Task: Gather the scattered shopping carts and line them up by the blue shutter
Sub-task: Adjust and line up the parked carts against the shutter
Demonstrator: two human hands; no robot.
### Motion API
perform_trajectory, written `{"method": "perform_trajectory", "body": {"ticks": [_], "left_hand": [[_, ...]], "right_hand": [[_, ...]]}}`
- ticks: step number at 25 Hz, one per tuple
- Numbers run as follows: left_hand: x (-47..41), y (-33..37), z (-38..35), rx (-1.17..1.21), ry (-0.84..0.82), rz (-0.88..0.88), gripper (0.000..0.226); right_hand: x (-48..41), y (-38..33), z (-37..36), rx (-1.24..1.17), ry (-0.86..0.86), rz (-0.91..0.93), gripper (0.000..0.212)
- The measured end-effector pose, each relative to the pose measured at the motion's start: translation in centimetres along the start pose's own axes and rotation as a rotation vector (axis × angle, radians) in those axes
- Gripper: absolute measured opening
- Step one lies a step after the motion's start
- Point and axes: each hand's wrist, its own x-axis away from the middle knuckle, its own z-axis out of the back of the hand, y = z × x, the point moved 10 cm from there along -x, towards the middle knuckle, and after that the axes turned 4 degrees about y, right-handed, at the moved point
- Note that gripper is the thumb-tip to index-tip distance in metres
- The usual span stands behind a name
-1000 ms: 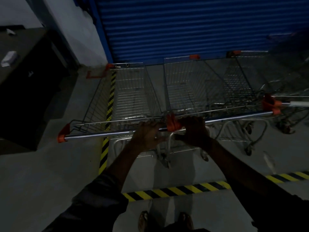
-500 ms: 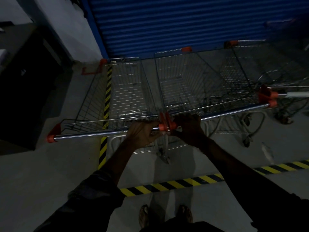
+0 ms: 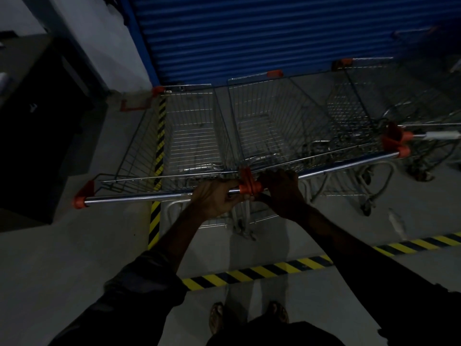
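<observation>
Two wire shopping carts with chrome handles and orange end caps stand side by side, noses toward the blue shutter. My left hand grips the right end of the left cart's handle. My right hand grips the left end of the right cart's handle. The left cart's basket and the right cart's basket are empty. A third cart stands to the right of them, partly hidden in shadow.
Yellow-black hazard tape crosses the concrete floor in front of my feet, and another strip runs toward the shutter under the left cart. A dark cabinet stands at the left. More cart frames crowd the right.
Both carts have rolled slightly forward toward the shutter with my hands on their handles. The grips are unchanged.
</observation>
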Motion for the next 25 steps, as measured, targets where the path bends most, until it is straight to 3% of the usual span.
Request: {"method": "perform_trajectory", "body": {"ticks": [4,10,17,21,25], "left_hand": [[0.3,-0.2,0.1,0.008,-0.024,-0.005,0.054],[1.1,-1.1,0.2,0.063,-0.028,-0.013,0.073],[1.1,-0.4,0.1,-0.036,-0.037,-0.073,0.072],[0.8,-0.7,-0.2,0.070,-0.019,-0.048,0.070],[-0.1,1.4,0.2,0.076,0.010,-0.156,0.068]], "right_hand": [[0.3,-0.5,-0.4,0.022,-0.041,-0.023,0.060],[1.0,-1.7,-0.5,0.049,-0.044,-0.028,0.049],[1.1,-2.3,-0.3,0.054,-0.072,-0.051,0.060],[1.0,-2.3,-0.5,0.028,-0.133,-0.073,0.072],[1.3,-2.0,1.0,-0.009,-0.041,-0.015,0.068]]}}
